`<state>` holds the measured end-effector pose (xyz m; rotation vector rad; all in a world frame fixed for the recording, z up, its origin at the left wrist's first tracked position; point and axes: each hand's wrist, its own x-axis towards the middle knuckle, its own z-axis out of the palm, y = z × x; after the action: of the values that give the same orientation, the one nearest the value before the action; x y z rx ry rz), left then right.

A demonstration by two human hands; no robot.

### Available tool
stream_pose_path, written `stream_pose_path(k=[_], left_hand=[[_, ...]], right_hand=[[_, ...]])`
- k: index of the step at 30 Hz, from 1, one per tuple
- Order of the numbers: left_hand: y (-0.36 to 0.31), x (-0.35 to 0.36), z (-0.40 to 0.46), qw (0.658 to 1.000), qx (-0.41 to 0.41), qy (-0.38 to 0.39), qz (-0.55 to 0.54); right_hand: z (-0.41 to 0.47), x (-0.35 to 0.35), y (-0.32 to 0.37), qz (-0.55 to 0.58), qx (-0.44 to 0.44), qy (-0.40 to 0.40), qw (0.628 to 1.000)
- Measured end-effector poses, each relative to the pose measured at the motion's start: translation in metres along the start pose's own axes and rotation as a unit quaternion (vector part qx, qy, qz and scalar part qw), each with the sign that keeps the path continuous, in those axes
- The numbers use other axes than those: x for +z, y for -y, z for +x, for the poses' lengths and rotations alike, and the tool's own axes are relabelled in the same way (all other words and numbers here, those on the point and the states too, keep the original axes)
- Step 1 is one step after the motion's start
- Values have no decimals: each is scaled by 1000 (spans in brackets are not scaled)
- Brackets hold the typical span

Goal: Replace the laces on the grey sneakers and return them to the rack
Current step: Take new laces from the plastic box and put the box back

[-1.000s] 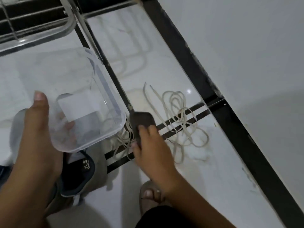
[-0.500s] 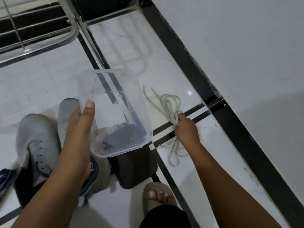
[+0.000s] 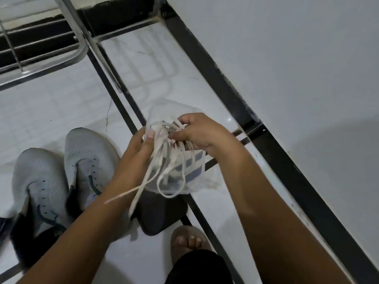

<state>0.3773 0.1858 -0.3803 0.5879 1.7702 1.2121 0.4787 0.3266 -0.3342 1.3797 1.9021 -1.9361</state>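
- The clear plastic container [image 3: 180, 177] serves as the landmark; it is held above the white tiled floor [image 3: 51, 111], over a dark square lid [image 3: 162, 214] that lies on the tiles.
- The left hand [image 3: 133, 160] grips the container's near-left wall, thumb [image 3: 148, 138] curled over the rim.
- The right hand [image 3: 202, 134] reaches over the container's far rim, its fingers [image 3: 180, 135] clenched round a bunch of cream laces [image 3: 170, 152].
- The laces hang from that grip in loose loops across the container's mouth; two ends trail down and left, past the left wrist. Whether any part already lies inside the container is hard to tell through the blur.
- The grey sneakers [image 3: 61, 175] stand side by side on the floor to the left of the container, long axes running toward the top of the view, toes pointing away from the person, eyelets bare.
- A metal rack [image 3: 41, 52] stands beyond the sneakers, up and left of the container.
- A sandalled foot [image 3: 189, 240] rests on the floor just below the lid.
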Motion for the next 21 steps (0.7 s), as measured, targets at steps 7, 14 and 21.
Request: stream_pose_path(k=[7,14,21], left_hand=[[13,-1,-25,990,-48,-21,-132],[3,-33,-27,956,-33,-149,-251],[1,-58,-38,927,-110,-189,-305]], right_hand=[[2,55,-21,-290,-79,-63,952],[-20,16,-39,-144,-130,-309,931],[4,91,-120,-335,99,-93,932]])
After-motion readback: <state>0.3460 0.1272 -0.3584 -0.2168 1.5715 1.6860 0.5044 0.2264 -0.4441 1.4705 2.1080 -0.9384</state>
